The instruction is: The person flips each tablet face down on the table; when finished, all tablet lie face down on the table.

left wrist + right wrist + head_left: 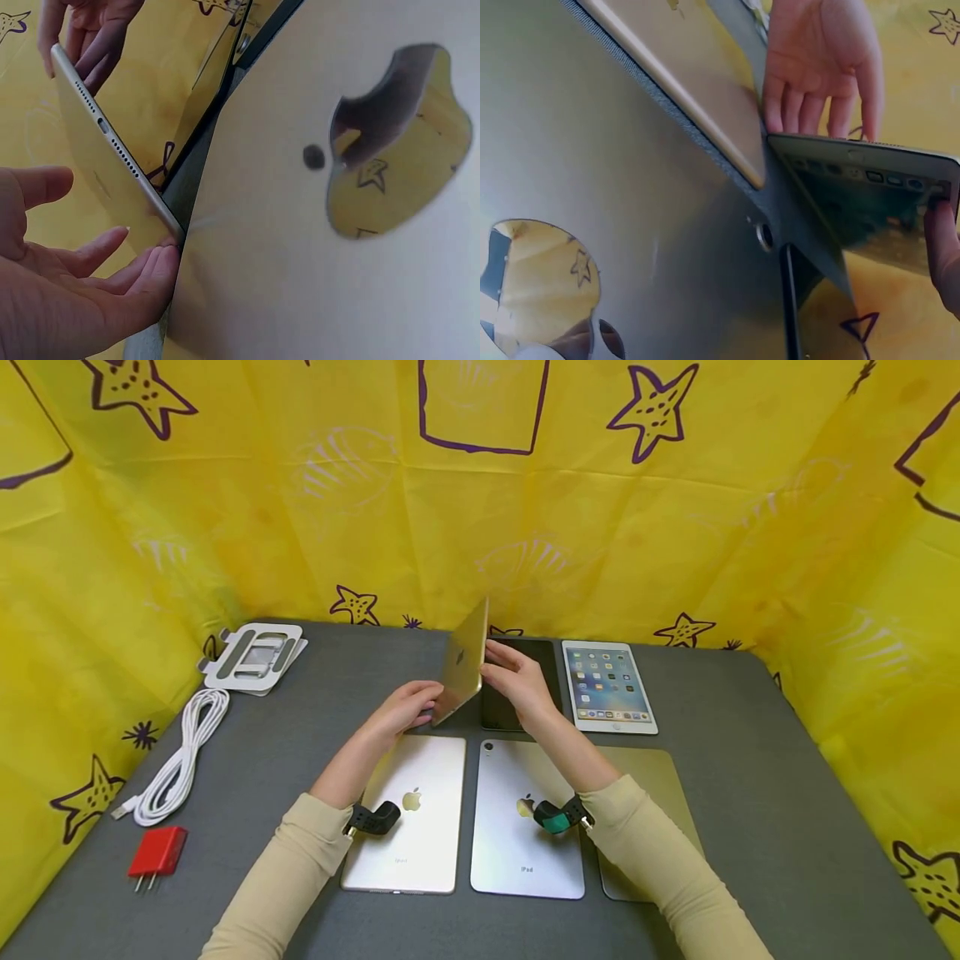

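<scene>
A gold-backed tablet (461, 664) stands tilted on edge near the back of the table, its back facing left and its lit screen (877, 199) facing right. The right hand (522, 683) pinches its raised edge, thumb on the screen side in the right wrist view. At the lower edge is the left hand (405, 708); its fingertips touch the tablet's corner and its thumb stays apart, as the left wrist view shows. Just right of the raised tablet lies a dark-screened tablet (498, 708), partly behind the right hand.
A white tablet (609, 685) with a lit screen lies at back right. In front lie a pale tablet (420, 843), a silver iPad (498, 839) and a gold tablet (652, 777). Left are a folding stand (225, 670), white cable (176, 777) and red charger (157, 852). Yellow cloth (480, 527) encloses the table.
</scene>
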`<state>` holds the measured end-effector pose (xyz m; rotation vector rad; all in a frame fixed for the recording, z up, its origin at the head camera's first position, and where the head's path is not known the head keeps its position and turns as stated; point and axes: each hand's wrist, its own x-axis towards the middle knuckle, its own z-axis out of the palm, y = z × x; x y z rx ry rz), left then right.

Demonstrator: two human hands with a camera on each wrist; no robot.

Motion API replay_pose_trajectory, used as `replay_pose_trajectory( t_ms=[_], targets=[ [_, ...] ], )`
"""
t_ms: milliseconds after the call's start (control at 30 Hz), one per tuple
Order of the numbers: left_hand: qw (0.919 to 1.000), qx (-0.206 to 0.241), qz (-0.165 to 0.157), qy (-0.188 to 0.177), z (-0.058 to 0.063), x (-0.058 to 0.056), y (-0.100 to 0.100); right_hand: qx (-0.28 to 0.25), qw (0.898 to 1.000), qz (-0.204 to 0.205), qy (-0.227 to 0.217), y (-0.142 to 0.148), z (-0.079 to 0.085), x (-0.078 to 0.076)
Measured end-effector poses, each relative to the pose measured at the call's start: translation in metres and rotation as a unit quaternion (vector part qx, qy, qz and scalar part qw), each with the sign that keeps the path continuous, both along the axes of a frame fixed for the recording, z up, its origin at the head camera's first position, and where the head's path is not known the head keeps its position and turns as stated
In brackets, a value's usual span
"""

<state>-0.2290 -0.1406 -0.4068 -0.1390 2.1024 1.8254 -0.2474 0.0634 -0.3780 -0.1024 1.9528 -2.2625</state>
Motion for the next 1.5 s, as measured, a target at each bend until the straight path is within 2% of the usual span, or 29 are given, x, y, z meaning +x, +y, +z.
replay_pose_trajectory(
  t_ms=[300, 433, 600, 967, 1367, 1500],
  targets=[
    [0.9968, -0.067, -0.004, 0.042, 0.001, 0.001, -0.021, -0.023, 0.998, -0.005, -0.053, -0.009, -0.012, -0.003],
    [0.9932, -0.102, -0.005, 0.054, 0.002, 0.003, -0.031, -0.012, 0.997, -0.003, -0.076, -0.016, -0.018, -0.005],
    [0.9901, -0.13, 0.001, 0.052, 0.002, 0.005, -0.043, 0.018, 0.995, 0.018, -0.095, -0.023, -0.025, -0.004],
    [0.9869, -0.149, 0.026, 0.056, 0.001, 0.006, -0.052, 0.082, 0.99, 0.072, -0.085, -0.03, -0.037, -0.003],
    [0.9854, -0.158, 0.021, 0.061, -0.001, 0.009, -0.049, 0.154, 0.978, 0.124, -0.075, -0.025, -0.033, -0.002],
    [0.9817, -0.166, 0.043, 0.083, 0.0, 0.011, -0.046, 0.158, 0.977, 0.127, -0.061, -0.022, -0.031, 0.0]
  ],
)
